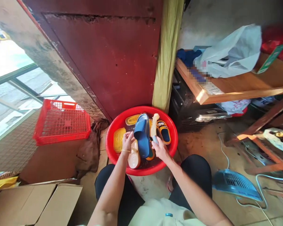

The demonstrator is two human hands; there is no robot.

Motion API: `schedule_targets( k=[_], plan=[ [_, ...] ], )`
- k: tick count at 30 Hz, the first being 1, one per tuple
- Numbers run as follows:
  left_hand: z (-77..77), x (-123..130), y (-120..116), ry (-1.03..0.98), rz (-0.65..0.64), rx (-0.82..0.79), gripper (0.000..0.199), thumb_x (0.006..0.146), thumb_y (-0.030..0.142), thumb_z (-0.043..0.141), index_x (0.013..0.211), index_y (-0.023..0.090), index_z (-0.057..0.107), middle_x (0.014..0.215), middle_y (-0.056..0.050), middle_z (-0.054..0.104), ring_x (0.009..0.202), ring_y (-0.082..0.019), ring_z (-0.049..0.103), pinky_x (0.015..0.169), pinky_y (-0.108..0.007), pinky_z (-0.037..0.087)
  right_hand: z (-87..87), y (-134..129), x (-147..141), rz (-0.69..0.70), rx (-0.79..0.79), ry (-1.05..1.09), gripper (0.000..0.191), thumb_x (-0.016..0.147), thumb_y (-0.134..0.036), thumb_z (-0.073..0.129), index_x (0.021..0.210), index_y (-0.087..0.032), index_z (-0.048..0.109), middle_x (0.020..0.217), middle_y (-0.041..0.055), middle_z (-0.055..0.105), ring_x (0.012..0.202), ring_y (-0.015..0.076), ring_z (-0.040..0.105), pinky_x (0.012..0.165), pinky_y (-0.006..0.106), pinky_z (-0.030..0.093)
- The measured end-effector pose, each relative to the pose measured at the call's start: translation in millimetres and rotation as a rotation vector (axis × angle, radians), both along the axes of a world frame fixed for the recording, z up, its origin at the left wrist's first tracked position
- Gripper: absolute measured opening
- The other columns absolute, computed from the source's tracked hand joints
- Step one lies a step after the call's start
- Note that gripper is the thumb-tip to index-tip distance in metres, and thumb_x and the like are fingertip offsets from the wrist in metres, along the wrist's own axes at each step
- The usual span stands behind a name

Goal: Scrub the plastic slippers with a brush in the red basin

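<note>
A blue slide sandal [142, 135] is held by its left edge in my left hand [127, 140], above a red basin [110, 150]. My right hand [160, 148] grips the grey-blue handle of a scrubbing brush [154, 124], its pale bristles pointing up just right of the sandal. Inside the basin, in dark water, are a yellow sandal [119, 140] at the left, another yellow one [132, 119] at the back, a beige sandal [134, 157] near the front, and a navy and yellow slipper [165, 133] at the right. Parts of the lower slippers are hidden by the blue sandal.
Behind the basin stands a dark red door [108, 62] beside a yellow curtain [166, 56]. A red plastic crate [63, 122] and a cardboard box [33, 204] are to the left. To the right are a wooden table [245, 84] and a blue fan [237, 185] with its cord.
</note>
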State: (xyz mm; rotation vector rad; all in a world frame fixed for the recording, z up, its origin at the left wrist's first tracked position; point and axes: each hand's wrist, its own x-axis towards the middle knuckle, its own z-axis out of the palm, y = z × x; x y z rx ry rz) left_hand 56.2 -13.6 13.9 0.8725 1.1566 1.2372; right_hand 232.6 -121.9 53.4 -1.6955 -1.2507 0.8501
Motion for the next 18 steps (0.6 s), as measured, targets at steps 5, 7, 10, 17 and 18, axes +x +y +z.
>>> schedule_targets(
  k=[5,7,10,17,18],
  plan=[
    [-20.9,3.2,3.9,0.178,-0.155,-0.048,0.068,0.069,0.047,0.081,0.124,0.018,0.056,0.112,-0.013,0.064,0.105,-0.025,0.063,0.083,-0.035,0.052,4.9,-43.7,21.9,0.047,0.054,-0.153,0.053,0.099,-0.041,0.037,0.144,-0.016,0.05,0.105,0.0115,0.075,0.09,0.021,0.072,0.079,0.031,0.057],
    [-28.4,6.1,4.5,0.209,-0.205,0.0,0.061,0.067,0.038,0.081,0.12,0.015,0.06,0.105,-0.012,0.067,0.102,-0.026,0.063,0.086,-0.037,0.052,10.7,-63.5,29.8,0.151,0.057,-0.288,0.051,0.099,-0.038,0.038,0.144,-0.018,0.052,0.118,0.0122,0.072,0.1,0.0221,0.07,0.088,0.033,0.055],
    [-35.6,9.7,6.6,0.139,-0.184,0.108,0.055,0.07,0.025,0.069,0.124,0.015,0.059,0.108,-0.011,0.068,0.101,-0.023,0.063,0.089,-0.037,0.051,16.0,-87.6,35.6,0.33,-0.047,-0.54,0.048,0.098,-0.035,0.041,0.143,-0.026,0.055,0.118,0.0091,0.071,0.098,0.0221,0.07,0.088,0.032,0.054],
    [-37.1,14.7,-3.7,0.287,-0.234,0.288,0.08,0.073,0.016,0.059,0.15,0.025,0.039,0.121,-0.008,0.064,0.063,-0.008,0.054,0.059,-0.023,0.048,22.1,-23.4,8.3,0.312,-0.338,-0.906,0.05,0.102,-0.029,0.033,0.152,-0.028,0.041,0.12,0.0112,0.065,0.092,0.0209,0.07,0.078,0.029,0.05],
    [-37.0,14.6,-6.7,0.315,-0.258,0.309,0.081,0.074,0.016,0.059,0.152,0.025,0.037,0.115,-0.007,0.065,0.06,-0.008,0.051,0.057,-0.022,0.047,25.5,-3.6,1.9,0.285,-0.345,-0.911,0.05,0.102,-0.029,0.032,0.151,-0.027,0.042,0.121,0.012,0.065,0.095,0.0212,0.069,0.08,0.029,0.049]
  ],
)
